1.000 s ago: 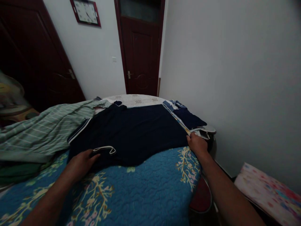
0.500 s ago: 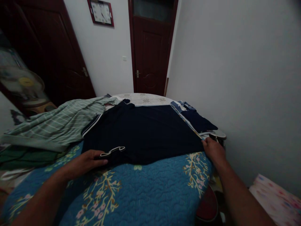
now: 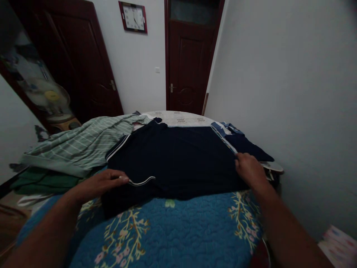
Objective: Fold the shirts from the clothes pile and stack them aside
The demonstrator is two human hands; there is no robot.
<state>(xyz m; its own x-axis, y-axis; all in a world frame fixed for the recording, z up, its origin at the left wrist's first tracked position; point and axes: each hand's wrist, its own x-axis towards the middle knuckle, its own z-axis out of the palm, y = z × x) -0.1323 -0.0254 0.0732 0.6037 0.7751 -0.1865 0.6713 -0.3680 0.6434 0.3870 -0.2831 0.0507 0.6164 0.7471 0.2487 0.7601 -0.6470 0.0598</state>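
A dark navy shirt [image 3: 184, 160] with white-striped edging is spread across the table. My left hand [image 3: 107, 182] pinches the near piece of white-striped trim, slightly raised, with dark cloth hanging below it. On the other side my right hand [image 3: 249, 167] grips the shirt's right edge; its fingertips are partly hidden. Under the shirt lies a blue quilted cover [image 3: 181, 230] with flower branches.
A green striped garment [image 3: 83, 139] lies at the left over folded dark green cloth [image 3: 44, 180]. Folded navy and blue clothes [image 3: 248, 147] sit at the right. The white patterned tabletop [image 3: 178, 118] shows behind. A wall [image 3: 301, 93] stands close on the right.
The view has turned left a little, so things sit further right. My left hand has lifted the trim and stretched it straighter. My right hand has shifted up along the shirt's right edge.
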